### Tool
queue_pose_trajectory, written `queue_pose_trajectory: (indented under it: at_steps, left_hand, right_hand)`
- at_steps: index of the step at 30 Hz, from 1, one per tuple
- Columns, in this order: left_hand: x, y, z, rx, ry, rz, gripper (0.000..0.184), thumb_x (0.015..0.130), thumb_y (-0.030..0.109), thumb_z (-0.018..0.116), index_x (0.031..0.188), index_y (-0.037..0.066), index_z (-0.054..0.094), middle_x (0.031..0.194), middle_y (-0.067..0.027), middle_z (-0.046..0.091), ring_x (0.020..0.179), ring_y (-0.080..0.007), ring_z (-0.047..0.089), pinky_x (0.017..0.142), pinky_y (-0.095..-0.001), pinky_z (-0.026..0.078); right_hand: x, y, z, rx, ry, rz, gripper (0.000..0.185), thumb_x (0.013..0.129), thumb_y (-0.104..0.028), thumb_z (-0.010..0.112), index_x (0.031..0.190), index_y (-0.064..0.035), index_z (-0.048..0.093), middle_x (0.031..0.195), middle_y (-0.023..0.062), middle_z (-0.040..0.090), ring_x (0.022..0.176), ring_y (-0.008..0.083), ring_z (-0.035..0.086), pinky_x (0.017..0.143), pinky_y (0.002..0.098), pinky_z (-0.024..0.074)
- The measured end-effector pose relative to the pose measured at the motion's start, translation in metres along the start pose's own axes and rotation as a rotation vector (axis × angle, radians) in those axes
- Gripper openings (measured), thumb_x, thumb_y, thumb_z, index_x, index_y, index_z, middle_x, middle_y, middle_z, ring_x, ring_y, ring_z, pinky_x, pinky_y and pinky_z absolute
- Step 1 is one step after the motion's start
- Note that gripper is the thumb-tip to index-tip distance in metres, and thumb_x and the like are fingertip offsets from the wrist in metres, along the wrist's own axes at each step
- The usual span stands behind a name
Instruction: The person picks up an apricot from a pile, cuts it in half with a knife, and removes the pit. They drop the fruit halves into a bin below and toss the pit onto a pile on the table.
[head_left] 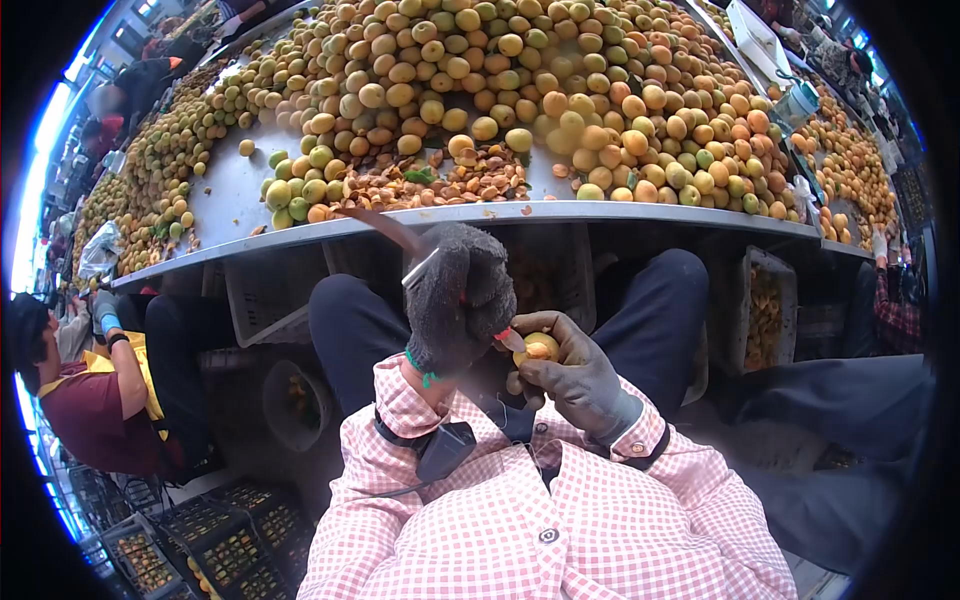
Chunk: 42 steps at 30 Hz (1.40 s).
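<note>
The left hand (460,300), in a dark knit glove, is closed around a tool (510,339) whose pale tip meets the cut fruit (540,347) pinched in the gloved right hand (575,372) — the two hands close together, over the lap, short of the near edge of the metal tabletop (235,195). Beyond that edge, near its middle, lie pieces of split fruit (440,180), with heaped whole fruit (480,60) behind and on both sides.
</note>
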<state>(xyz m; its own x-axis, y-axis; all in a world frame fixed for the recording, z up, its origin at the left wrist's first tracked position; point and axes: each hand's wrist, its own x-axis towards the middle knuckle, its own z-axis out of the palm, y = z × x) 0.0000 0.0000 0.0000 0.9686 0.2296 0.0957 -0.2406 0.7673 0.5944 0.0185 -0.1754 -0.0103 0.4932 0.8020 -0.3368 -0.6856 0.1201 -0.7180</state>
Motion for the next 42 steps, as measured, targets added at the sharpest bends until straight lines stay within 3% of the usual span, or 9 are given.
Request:
queue_pose_trajectory:
  at_steps: [14,21,27,29,31,35,37,40,42]
  left_hand:
    - [-0.014,0.002,0.016,0.115,-0.069,-0.019,0.032,0.089,0.029,0.064,0.091,-0.001,0.057,0.064,-0.0021,0.048,0.048,-0.0078,0.041,0.040,-0.0203,0.031]
    - [-0.010,-0.007,0.021,-0.009,0.075,0.011,0.028,0.091,0.031,0.061,0.091,0.004,0.055,0.065,-0.0005,0.046,0.047,-0.0079,0.038,0.041,-0.0205,0.031]
    - [-0.009,-0.003,0.012,-0.122,-0.011,-0.075,0.027,0.094,0.035,0.055,0.092,0.008,0.052,0.061,0.0025,0.036,0.046,-0.0076,0.033,0.041,-0.0222,0.029]
    - [-0.008,0.001,0.013,-0.112,-0.035,-0.120,0.027,0.094,0.035,0.055,0.093,0.008,0.052,0.061,0.0023,0.037,0.046,-0.0076,0.033,0.041,-0.0219,0.030]
    - [-0.009,0.006,0.017,-0.100,-0.060,-0.171,0.027,0.094,0.034,0.056,0.095,0.007,0.052,0.061,0.0022,0.037,0.047,-0.0077,0.034,0.042,-0.0217,0.030]
    - [-0.007,0.007,0.036,-0.026,-0.051,-0.040,0.027,0.095,0.034,0.054,0.095,0.007,0.053,0.061,0.0019,0.038,0.046,-0.0075,0.035,0.041,-0.0207,0.030]
    - [-0.006,0.004,0.038,0.055,0.008,0.042,0.027,0.095,0.034,0.054,0.095,0.007,0.053,0.061,0.0019,0.038,0.046,-0.0075,0.034,0.040,-0.0204,0.029]
    - [0.003,-0.007,0.021,-0.105,-0.021,-0.034,0.028,0.096,0.036,0.052,0.094,0.007,0.054,0.061,0.0026,0.037,0.043,-0.0071,0.033,0.039,-0.0203,0.027]
    - [0.013,-0.023,0.003,0.281,0.153,0.026,0.029,0.096,0.037,0.051,0.090,0.009,0.053,0.059,0.0043,0.034,0.041,-0.0062,0.031,0.038,-0.0206,0.026]
  right_hand:
    - [-0.007,0.010,0.017,0.036,0.031,-0.148,0.029,0.091,-0.006,0.056,0.117,-0.0067,0.042,0.091,0.0021,0.053,0.061,0.0042,0.045,0.053,0.0173,0.0370]
    - [-0.010,0.011,0.018,0.004,0.023,-0.169,0.032,0.093,-0.013,0.058,0.118,-0.0090,0.040,0.093,0.0033,0.048,0.059,0.0045,0.044,0.052,0.0178,0.0399]
    - [-0.010,0.011,0.020,-0.472,0.045,-0.546,0.033,0.092,-0.009,0.056,0.120,-0.0061,0.039,0.088,0.0048,0.056,0.058,0.0036,0.044,0.050,0.0183,0.0372]
    - [-0.020,-0.023,0.031,0.056,0.033,0.098,0.034,0.091,-0.008,0.058,0.119,-0.0050,0.039,0.089,0.0063,0.058,0.053,0.0036,0.044,0.046,0.0193,0.0373]
    - [-0.020,-0.030,0.035,0.111,0.048,0.169,0.034,0.090,-0.006,0.059,0.118,-0.0042,0.039,0.087,0.0063,0.058,0.048,0.0037,0.043,0.041,0.0208,0.0360]
    - [0.000,0.008,0.027,-0.339,0.072,-0.385,0.032,0.093,-0.011,0.056,0.119,-0.0027,0.038,0.091,0.0073,0.057,0.073,0.0121,0.057,0.064,0.0232,0.0470]
    - [0.014,0.016,0.019,-0.601,0.045,-0.897,0.031,0.095,-0.013,0.054,0.120,-0.0016,0.040,0.096,0.0109,0.058,0.086,0.0177,0.060,0.076,0.0276,0.0470]
    - [0.025,0.021,0.001,-0.788,0.097,-0.989,0.031,0.093,-0.018,0.057,0.117,-0.0017,0.047,0.096,0.0150,0.060,0.084,0.0276,0.062,0.070,0.0339,0.0494]
    - [0.031,0.021,-0.004,-0.902,0.123,-1.078,0.032,0.092,-0.021,0.059,0.116,-0.0023,0.049,0.096,0.0153,0.061,0.083,0.0311,0.062,0.069,0.0359,0.0501]
